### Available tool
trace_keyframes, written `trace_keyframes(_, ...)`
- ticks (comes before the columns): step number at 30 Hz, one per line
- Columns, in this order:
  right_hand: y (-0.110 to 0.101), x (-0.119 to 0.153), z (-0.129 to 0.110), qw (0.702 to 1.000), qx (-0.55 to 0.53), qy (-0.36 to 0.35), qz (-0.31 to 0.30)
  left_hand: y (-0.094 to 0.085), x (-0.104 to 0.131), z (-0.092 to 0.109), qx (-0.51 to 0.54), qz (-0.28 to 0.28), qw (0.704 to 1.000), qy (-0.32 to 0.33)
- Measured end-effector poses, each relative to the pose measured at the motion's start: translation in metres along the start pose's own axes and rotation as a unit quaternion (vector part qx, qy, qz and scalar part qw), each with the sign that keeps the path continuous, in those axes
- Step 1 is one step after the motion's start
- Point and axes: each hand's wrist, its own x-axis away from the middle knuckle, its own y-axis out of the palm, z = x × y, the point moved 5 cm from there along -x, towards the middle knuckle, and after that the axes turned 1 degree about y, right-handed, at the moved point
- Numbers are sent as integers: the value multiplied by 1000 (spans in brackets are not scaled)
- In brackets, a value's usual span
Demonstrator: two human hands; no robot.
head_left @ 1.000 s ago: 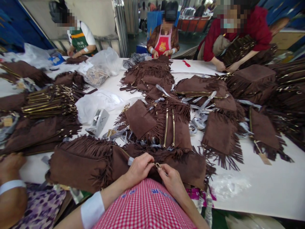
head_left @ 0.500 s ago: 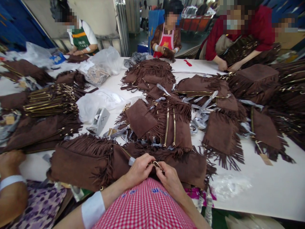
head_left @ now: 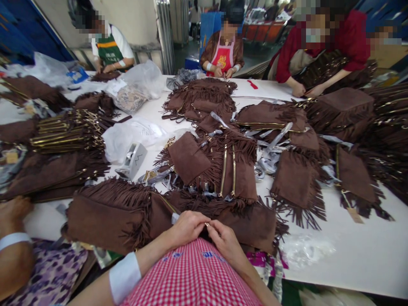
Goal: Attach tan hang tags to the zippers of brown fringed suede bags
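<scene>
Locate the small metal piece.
In the head view, the metal piece is below centre, at the fingers of the left hand and right hand, beyond the checked apron.

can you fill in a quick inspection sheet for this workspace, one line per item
surface: white table, largely covered with goods
job's things: fringed brown bags, piled and spread out, some showing gold zips; small metal piece at the fingertips, detail too small to tell
clutter: white plastic bag, crumpled clear plastic, red item
hands: right hand pinches the small metal piece; left hand meets it, exact grip hidden
cables: nothing seen
surroundings: three people working across the table; a neighbour's hand at the left edge
</scene>
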Motion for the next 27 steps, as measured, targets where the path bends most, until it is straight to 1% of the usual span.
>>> trace_keyframes(2,0,1,1,1000,-14,11,-10,0,1,1,2,-4,1000,6)
trace_keyframes(5,-3,3,1,1000,-20,22,-7,-3,2,4,11,-7,1000,14)
trace_keyframes(11,-7,5,-4,1000,1,3,11,-9,2,7,50,6,999,8)
trace_keyframes(16,-8,7,-6,1000,26,-11,3,-11,4,6,76,14,997,12)
trace_keyframes(20,-11,10,-2,1000,2,-9,-2,-12,5,2,84,39,996,5)
trace_keyframes(22,-11,11,0,999,-32,-5,-15,-12,6,0,88,48,995,1)
trace_keyframes(24,-10,13,-1,997,-67,-2,-42,-12,6,0,92,53,994,-1)
trace_keyframes(27,-9,13,-4,995,-75,-3,-68,-12,6,1,100,49,994,0)
